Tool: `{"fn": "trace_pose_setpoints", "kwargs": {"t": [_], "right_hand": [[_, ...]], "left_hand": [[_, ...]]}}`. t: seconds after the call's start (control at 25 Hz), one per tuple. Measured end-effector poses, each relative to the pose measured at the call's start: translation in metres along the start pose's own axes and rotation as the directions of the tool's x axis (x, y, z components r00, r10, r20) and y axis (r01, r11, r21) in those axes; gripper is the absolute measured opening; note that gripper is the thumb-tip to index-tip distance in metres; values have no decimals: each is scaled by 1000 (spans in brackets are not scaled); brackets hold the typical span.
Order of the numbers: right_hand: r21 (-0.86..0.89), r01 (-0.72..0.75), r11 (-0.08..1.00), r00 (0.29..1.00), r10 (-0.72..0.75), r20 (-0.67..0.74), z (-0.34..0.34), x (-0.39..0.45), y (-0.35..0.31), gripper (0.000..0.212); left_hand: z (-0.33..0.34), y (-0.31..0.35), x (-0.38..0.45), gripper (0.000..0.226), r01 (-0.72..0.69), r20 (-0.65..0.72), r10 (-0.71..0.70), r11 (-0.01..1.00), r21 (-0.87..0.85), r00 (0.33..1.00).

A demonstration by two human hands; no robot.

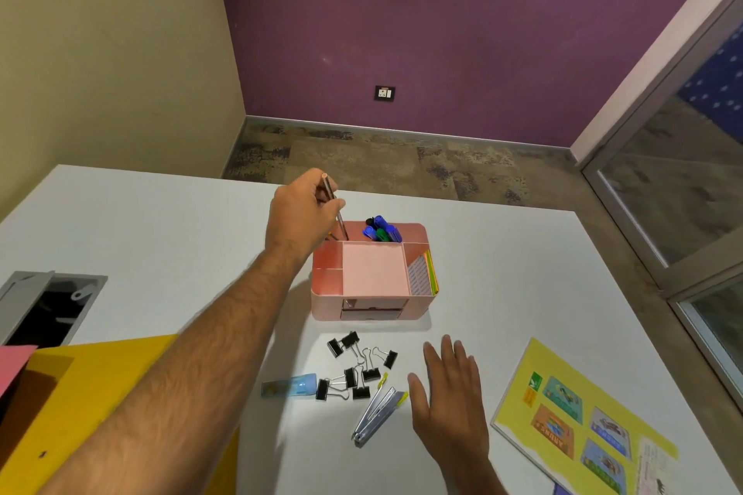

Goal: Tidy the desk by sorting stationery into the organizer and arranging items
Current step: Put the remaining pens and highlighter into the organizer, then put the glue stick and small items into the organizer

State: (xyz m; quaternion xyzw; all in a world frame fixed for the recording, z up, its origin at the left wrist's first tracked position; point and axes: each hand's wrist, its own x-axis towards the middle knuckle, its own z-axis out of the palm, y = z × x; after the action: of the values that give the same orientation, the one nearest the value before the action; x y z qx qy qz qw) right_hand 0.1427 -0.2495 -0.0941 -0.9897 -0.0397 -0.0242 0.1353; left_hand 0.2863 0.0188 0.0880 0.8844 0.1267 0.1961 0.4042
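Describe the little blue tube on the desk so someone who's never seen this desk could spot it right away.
Start at the pink organizer in the middle of the white desk, then look nearer, to the cluster of black binder clips. The blue tube lies flat at the cluster's left edge, by the yellow folder. It is the only pale blue, rounded thing there.

Pink organizer (pixel 372 273) upright on the white desk (pixel 161 237), with a shallow square centre tray, 2 small left cells, a front drawer, blue and green markers (pixel 382 230) standing in the rear right cell and coloured paper (pixel 428 271) in the right slot. Pencil (pixel 334 209) held near vertical in the left hand (pixel 301 213), tip down in the rear left cell. In front of the organizer lie a loose cluster of black binder clips (pixel 356 368), a blue tube (pixel 291 386) on its side to their left, and silver tools (pixel 378 412) with yellow ends just beside the flat right hand (pixel 448 394).
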Motion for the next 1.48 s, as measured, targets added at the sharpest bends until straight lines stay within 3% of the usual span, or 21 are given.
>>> {"fn": "trace_pose_setpoints", "kwargs": {"t": [0.24,0.4,0.52,0.64,0.72,0.8,0.92,1.0,1.08,1.16,1.28,1.48], "right_hand": [[-18,73,997,996,-74,-57,2,-1,4,59],[-7,53,999,997,-54,-49,3,0,4,59],[-8,22,1000,999,-22,-25,2,-1,2,62],[-3,-18,1000,1000,18,23,-2,-1,0,67],[23,-48,999,997,46,69,-5,0,-1,68],[34,-43,999,997,40,66,-7,0,-3,65],[35,-29,999,998,27,64,-8,0,-2,64],[31,-21,999,999,19,50,-6,0,-1,66],[21,-17,1000,999,16,50,-6,0,-1,67],[16,-18,1000,999,18,51,-6,0,-2,68],[9,-18,1000,998,17,58,-6,1,-1,68],[14,-29,999,997,28,73,-6,2,-1,70]], "left_hand": [[18,-10,-10,13,58,172,-104,966,254,980],[14,-10,-14,26,44,271,-142,940,337,952],[3,-13,-17,42,-26,215,-37,958,285,976],[-14,-22,-23,19,-85,-30,89,988,128,996],[-22,-43,-29,24,1,-33,3,993,118,999],[-30,-70,-37,27,112,104,-136,972,205,985],[-39,-95,-58,18,74,446,-196,958,277,873],[-38,-101,-77,15,-6,690,-169,970,243,704],[-31,-106,-97,18,-82,812,-165,964,252,560],[-20,-112,-113,33,-245,853,-138,924,295,504],[-10,-114,-127,32,-344,825,-85,881,324,559],[-10,-118,-132,28,-235,704,-41,928,290,709]]}}
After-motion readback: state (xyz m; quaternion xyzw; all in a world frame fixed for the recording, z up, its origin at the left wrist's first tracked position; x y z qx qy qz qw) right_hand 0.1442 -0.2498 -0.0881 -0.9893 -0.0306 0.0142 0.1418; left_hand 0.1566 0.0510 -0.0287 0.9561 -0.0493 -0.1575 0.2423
